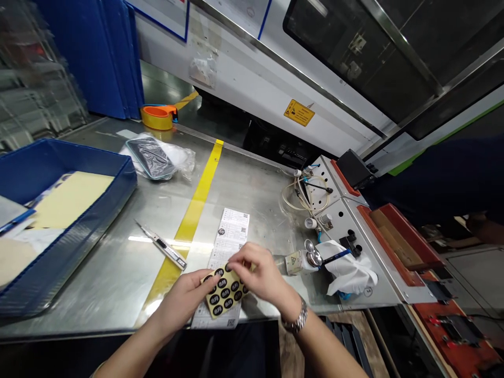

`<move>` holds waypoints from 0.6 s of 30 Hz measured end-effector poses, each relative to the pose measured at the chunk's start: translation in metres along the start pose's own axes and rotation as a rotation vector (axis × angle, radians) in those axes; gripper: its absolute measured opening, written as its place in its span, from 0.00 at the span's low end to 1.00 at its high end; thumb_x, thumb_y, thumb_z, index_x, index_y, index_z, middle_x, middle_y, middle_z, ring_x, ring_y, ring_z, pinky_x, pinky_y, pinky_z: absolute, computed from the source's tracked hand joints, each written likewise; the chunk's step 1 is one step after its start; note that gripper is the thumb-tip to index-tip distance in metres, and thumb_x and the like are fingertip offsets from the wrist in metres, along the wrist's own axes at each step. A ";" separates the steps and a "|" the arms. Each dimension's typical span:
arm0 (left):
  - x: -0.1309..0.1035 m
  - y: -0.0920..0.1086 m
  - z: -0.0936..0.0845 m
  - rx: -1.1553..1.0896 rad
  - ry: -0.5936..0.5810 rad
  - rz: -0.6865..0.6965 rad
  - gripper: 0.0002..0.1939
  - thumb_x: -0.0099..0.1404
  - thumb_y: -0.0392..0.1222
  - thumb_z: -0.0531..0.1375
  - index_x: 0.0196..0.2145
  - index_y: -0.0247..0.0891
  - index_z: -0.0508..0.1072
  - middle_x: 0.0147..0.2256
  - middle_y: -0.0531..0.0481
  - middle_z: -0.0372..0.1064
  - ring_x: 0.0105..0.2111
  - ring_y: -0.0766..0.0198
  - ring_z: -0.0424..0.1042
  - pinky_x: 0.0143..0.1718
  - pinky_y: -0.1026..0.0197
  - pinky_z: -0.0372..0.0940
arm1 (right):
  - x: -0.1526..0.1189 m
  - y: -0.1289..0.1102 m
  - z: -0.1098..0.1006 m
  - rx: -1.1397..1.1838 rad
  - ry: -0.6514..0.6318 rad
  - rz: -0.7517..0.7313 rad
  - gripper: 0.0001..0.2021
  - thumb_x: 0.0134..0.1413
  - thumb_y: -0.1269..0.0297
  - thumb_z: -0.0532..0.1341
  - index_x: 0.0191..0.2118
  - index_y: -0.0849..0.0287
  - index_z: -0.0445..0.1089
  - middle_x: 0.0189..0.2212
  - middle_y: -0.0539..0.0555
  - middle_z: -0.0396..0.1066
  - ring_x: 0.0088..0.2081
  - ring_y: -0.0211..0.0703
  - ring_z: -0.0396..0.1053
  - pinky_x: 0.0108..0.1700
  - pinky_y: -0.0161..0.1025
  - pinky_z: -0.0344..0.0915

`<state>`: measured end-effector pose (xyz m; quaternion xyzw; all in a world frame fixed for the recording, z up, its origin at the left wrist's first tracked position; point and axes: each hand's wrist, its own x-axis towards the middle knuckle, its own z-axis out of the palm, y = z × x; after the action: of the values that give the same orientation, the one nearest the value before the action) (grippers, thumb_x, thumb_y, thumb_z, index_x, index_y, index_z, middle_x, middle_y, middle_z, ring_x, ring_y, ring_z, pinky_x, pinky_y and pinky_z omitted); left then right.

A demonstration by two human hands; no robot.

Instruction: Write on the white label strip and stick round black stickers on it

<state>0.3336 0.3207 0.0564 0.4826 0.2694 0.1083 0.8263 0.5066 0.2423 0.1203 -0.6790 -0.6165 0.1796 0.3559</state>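
A pale yellow sheet of round black stickers [224, 293] marked "8月" is tilted above the bench. My left hand [185, 296] grips its left edge, thumb on top. Over the upper right part of the sheet, my right hand [258, 273] has thumb and fingertips pinched at a round sticker; whether it is lifted is hidden by the fingers. Underneath lies a strip of white printed labels [232, 231] with small square codes, one of them bearing a round black sticker [221, 231]. Left of the strip rests a metal utility knife [163, 247] with its blade out.
A blue bin [128, 184] with papers stands at left. Behind it are a bagged dark panel [151, 156] and an orange tape roll [157, 117]. Yellow tape [200, 194] crosses the metal bench. At right sit a small bottle [294, 262], coiled tubing [291, 197] and white cloth [346, 270].
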 end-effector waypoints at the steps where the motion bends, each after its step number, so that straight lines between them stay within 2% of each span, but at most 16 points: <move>1: 0.000 0.001 0.000 -0.002 0.003 0.002 0.19 0.60 0.57 0.65 0.34 0.35 0.78 0.30 0.47 0.76 0.35 0.55 0.72 0.40 0.58 0.65 | -0.012 -0.002 0.002 0.038 -0.013 -0.062 0.03 0.60 0.68 0.64 0.35 0.57 0.76 0.30 0.51 0.72 0.34 0.39 0.70 0.38 0.36 0.66; 4: -0.001 0.002 0.001 0.003 0.011 -0.007 0.18 0.58 0.55 0.66 0.28 0.35 0.77 0.26 0.49 0.74 0.32 0.57 0.71 0.36 0.60 0.64 | -0.034 0.000 0.014 0.032 -0.012 -0.131 0.06 0.61 0.68 0.63 0.41 0.56 0.77 0.32 0.53 0.72 0.34 0.41 0.69 0.36 0.37 0.67; 7: -0.002 0.003 0.000 0.028 0.018 -0.006 0.19 0.58 0.55 0.66 0.26 0.34 0.76 0.25 0.50 0.73 0.29 0.60 0.69 0.33 0.62 0.61 | -0.038 0.004 0.023 -0.007 0.015 -0.139 0.08 0.63 0.68 0.61 0.44 0.57 0.78 0.33 0.54 0.71 0.34 0.41 0.69 0.35 0.36 0.67; 14: 0.001 -0.005 -0.003 0.060 0.039 0.019 0.21 0.58 0.58 0.65 0.25 0.34 0.74 0.25 0.51 0.70 0.30 0.62 0.64 0.33 0.62 0.59 | -0.034 0.001 0.025 -0.172 -0.071 -0.165 0.10 0.65 0.69 0.58 0.43 0.61 0.77 0.32 0.55 0.72 0.33 0.41 0.70 0.36 0.35 0.67; 18: 0.001 -0.006 -0.002 0.031 0.020 0.008 0.20 0.59 0.56 0.64 0.26 0.34 0.72 0.25 0.50 0.70 0.30 0.61 0.65 0.33 0.61 0.60 | -0.034 -0.009 0.024 -0.344 -0.124 -0.164 0.10 0.65 0.70 0.57 0.38 0.62 0.77 0.31 0.56 0.71 0.32 0.43 0.69 0.33 0.36 0.65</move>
<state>0.3334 0.3195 0.0502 0.4951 0.2774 0.1124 0.8156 0.4785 0.2160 0.1038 -0.6650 -0.7120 0.0836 0.2096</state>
